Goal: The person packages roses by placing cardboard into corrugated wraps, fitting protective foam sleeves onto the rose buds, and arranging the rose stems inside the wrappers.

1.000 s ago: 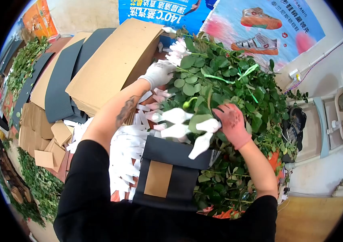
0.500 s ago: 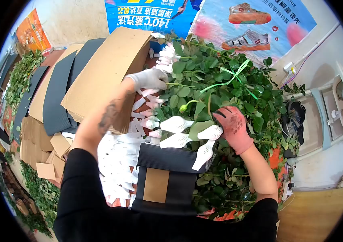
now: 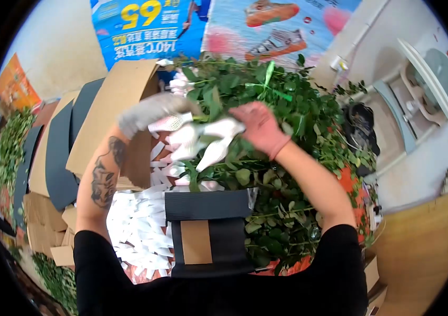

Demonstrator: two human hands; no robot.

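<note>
two gloved hands meet over a bunch of white-sleeved buds just beyond the far edge of a black ridged board, which bears a brown patch. the right hand, in a red glove, appears closed on the bunch from its right side, beyond the board's right half, though blur hides the stems. the left hand, in a grey glove, reaches in beyond the board's left corner, above another sleeved bud; motion blur leaves its grip impossible to tell. by the look of it, the work is partway along: the buds in the bunch already wear their sleeves, more sleeved heads lie farther beyond the board, and a green tie sits among the leaves beyond its right side. yet a thick spread of white strips, seemingly unused, lies left of the board, and leafy stems crowd its right; how many are finished cannot be told. for movement, the tightest edge seems to be the cardboard stack, beyond and left of the board, close by the left forearm. foliage presses against the board's right edge, while the widest gap shows directly over the board, between the two forearms.
</note>
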